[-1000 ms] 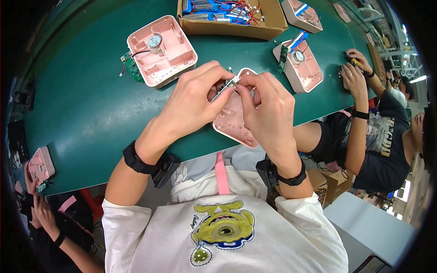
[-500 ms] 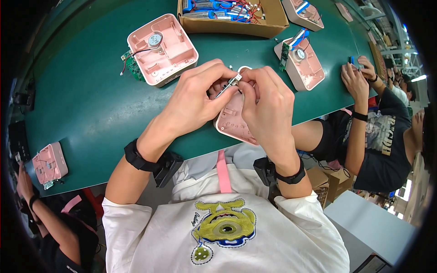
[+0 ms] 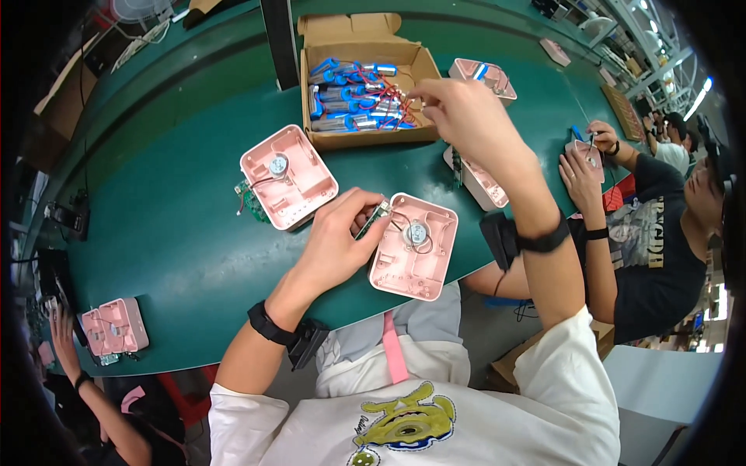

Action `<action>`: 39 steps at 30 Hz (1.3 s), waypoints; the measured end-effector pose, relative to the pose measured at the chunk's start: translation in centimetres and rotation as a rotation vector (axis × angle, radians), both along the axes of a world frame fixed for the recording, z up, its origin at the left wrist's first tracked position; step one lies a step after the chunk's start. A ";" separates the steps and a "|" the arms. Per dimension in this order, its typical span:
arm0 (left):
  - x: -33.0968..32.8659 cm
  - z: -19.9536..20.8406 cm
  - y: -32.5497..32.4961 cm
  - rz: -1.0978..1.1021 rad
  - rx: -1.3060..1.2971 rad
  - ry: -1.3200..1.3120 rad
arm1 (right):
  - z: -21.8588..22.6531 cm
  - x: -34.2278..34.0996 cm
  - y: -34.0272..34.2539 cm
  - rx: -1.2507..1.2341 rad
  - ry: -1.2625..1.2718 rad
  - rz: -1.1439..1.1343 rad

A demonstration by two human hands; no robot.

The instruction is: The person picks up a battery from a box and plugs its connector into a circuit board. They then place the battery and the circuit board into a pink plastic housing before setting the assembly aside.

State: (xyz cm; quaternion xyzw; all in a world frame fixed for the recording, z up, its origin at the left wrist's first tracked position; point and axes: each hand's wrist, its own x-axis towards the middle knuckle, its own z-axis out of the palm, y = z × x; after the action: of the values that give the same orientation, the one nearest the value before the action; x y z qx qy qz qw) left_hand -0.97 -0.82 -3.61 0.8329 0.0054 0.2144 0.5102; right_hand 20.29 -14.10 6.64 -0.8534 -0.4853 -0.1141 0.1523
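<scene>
The brown cardboard box (image 3: 374, 140) at the far side of the green table (image 3: 194, 272) contains blue-and-silver cylindrical batteries (image 3: 346, 93) with thin red and black leads (image 3: 395, 97). The open pink plastic housing (image 3: 395, 269) in front of the person contains a round silver speaker (image 3: 416, 233); a second pink plastic housing (image 3: 312, 185), to its left, contains another.

The left hand (image 3: 336, 235) has thumb and fingers clamped on a narrow green circuit board (image 3: 372, 221), located at the left rim of the nearer housing. The board's long axis runs diagonally, near left to far right, its white connector end pointing far right.

The right hand (image 3: 458, 113) is at the box's right side, fingers bent, fingertips at the leads; whether they grip one cannot be told.
</scene>
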 end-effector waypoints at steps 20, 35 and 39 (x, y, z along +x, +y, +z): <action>-0.4 0.5 -0.2 -0.008 -0.045 0.049 | 2.4 2.3 2.2 0.749 0.869 0.265; -0.4 0.9 0.2 -0.081 -0.047 0.074 | 1.5 -6.0 -4.5 0.667 1.315 0.277; -0.4 1.0 0.1 -0.090 -0.034 0.078 | 0.9 -6.0 -6.1 0.681 1.352 0.225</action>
State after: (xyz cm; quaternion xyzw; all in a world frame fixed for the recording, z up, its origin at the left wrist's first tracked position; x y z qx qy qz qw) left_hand -1.37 -0.68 -2.65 0.8313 -0.0085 0.1588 0.5326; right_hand 14.24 -20.22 7.49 -0.5889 -0.3086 0.3057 0.6816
